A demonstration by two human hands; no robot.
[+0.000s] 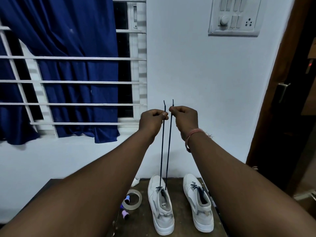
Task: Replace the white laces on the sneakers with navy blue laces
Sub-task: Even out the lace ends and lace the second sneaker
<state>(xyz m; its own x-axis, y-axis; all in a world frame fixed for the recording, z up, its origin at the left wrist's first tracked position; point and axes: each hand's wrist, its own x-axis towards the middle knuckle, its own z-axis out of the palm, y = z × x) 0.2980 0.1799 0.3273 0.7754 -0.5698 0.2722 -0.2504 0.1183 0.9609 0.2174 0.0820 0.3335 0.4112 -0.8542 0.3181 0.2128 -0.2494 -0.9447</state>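
Both arms are extended forward and raised above a dark tabletop (179, 224). The left hand (152, 121) pinches one strand of the navy blue lace (162, 151) between thumb and curled fingers (164, 115), with a short tip standing up above the grip. The right hand (184, 117) pinches the other strand in the same manner, its fingers curled and its tip likewise projecting upward. The two hands are just beside each other, knuckles nearly meeting. A reddish thread band (193, 134) circles the right wrist.

Both strands run down taut and nearly parallel to the left sneaker (161, 211), entering at the eyelets near the tongue. This white sneaker stands on the tabletop, heel toward the camera. The right sneaker (199, 207) stands near it, also heel toward the camera, with navy lacing already visible across its front.

To the left of the left sneaker lies a roll of clear tape (135, 199), with two small purple capped items (125, 214) close by, one touching the roll. A small white object (136, 181) rests at the far edge of the tabletop; its nature cannot be told.

Behind: a pale wall, a barred window with a blue curtain (68, 65), a switch panel (235, 16), and a dark door (282, 108) at right.
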